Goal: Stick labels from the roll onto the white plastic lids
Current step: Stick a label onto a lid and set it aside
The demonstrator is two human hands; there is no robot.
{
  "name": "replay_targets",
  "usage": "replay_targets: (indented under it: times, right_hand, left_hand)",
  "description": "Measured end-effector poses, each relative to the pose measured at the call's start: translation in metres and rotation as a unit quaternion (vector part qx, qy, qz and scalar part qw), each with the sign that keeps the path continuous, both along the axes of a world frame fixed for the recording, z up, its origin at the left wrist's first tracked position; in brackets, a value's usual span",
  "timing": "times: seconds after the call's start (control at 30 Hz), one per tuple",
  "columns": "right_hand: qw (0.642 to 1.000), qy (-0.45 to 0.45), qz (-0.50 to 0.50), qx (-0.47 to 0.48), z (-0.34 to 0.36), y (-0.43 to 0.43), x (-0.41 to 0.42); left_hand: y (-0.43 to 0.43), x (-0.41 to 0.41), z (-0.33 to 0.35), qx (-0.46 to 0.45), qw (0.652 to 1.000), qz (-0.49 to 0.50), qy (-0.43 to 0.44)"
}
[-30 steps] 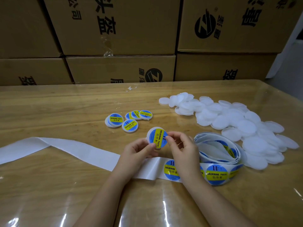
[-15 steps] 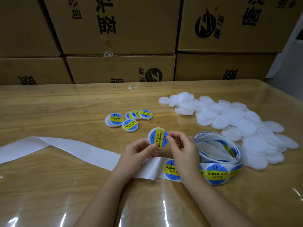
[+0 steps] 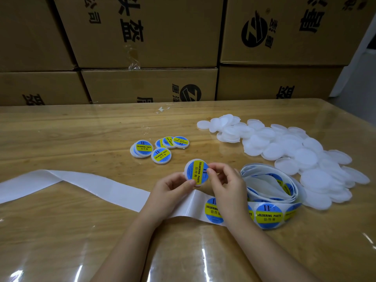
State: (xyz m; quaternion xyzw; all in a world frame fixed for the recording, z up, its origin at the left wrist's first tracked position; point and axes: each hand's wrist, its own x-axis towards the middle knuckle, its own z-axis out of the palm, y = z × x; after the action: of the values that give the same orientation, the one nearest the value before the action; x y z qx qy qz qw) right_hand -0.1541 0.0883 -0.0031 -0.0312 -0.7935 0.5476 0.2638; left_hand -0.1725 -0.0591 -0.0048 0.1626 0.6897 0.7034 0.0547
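Low in the frame, two bare forearms reach in over a glossy wooden table [image 3: 61, 231], crossing a backing strip [image 3: 91, 186] that runs, bare of stickers, off to the left edge. Just right of the wrists, the next label [image 3: 268, 215], blue and yellow and marked "Soldering Paste", sits unpeeled where the strip feeds from the loosely coiled roll [image 3: 268, 184] at centre right.

At mid-frame the left hand [image 3: 173, 186] and right hand [image 3: 225, 180] hold one white plastic lid [image 3: 196, 171] between them, raised off the table and tilted toward the camera. The left hand's fingers curl behind its lower left edge with the thumb on the face. The right hand's thumb and forefinger pinch its right edge. A fresh label [image 3: 192, 169] already covers the face.

The step in hand appears to be seating that sticker. Doing it well likely means rubbing the thumbs outward from centre to edge, so no bubble or lifted rim remains, while the fingers behind brace the lid against flexing.

Beyond the hands, up and left, lie a handful of finished lids [image 3: 161, 155]. At upper right sprawls a heap of blank lids [image 3: 295, 151], suggesting most of the job remains. Stacked cartons [image 3: 142, 33] wall off the top of the frame.
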Motion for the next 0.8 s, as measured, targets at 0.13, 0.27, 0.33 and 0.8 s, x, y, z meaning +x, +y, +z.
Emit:
replay_targets:
  times: [0.13,0.27,0.33,0.8]
  right_hand:
    - [1.0,-0.002,0.0,0.003,0.0002,0.0009,0.0013]
    - [1.0,-0.005,-0.002,0.003,0.0004,0.001,0.0015]
    - [1.0,-0.004,-0.004,0.003,-0.0001,0.001,0.0008]
    - [1.0,0.011,-0.018,0.017,-0.0047,0.0005,-0.0016]
  left_hand:
    - [-0.0001,0.001,0.0011,0.006,1.0,0.002,-0.006]
    - [0.0004,0.002,0.0026,0.005,1.0,0.005,-0.004]
    - [0.0008,0.0023,0.0037,-0.001,1.0,0.005,0.005]
    - [0.0034,0.0056,0.005,-0.069,0.993,0.067,0.068]
